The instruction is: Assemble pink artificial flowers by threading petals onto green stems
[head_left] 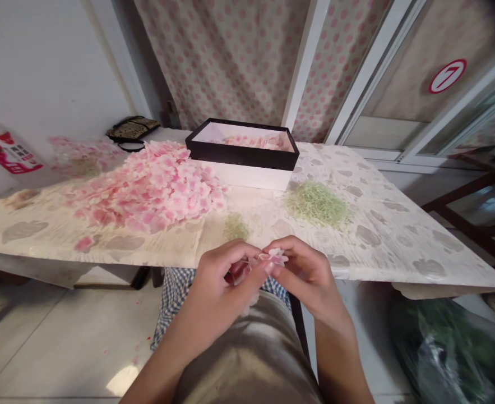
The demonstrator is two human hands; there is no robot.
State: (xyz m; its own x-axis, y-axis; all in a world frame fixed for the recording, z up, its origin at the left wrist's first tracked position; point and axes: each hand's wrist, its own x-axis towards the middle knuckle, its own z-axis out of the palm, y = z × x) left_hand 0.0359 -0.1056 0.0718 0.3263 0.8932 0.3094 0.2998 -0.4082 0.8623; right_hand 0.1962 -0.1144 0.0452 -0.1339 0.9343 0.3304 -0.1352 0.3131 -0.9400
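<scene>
Between my two hands, just off the table's front edge, are pale pink artificial flower petals (274,257). My left hand (226,275) is closed on them, with more petals bunched under its fingers. The thumb and fingers of my right hand (304,269) pinch the same petals from the other side. Beyond my hands on the table lie a big heap of pink petals (163,188), a small pile of green bits (235,226) and a larger pile of thin green pieces (318,203). What my left palm holds is partly hidden.
A white box with a black rim (251,154) stands at the back, pink petals inside. The patterned tablecloth (382,235) covers the table. A dark patterned pouch (133,129) lies back left. On the floor at right sits a plastic bag with green contents (440,348).
</scene>
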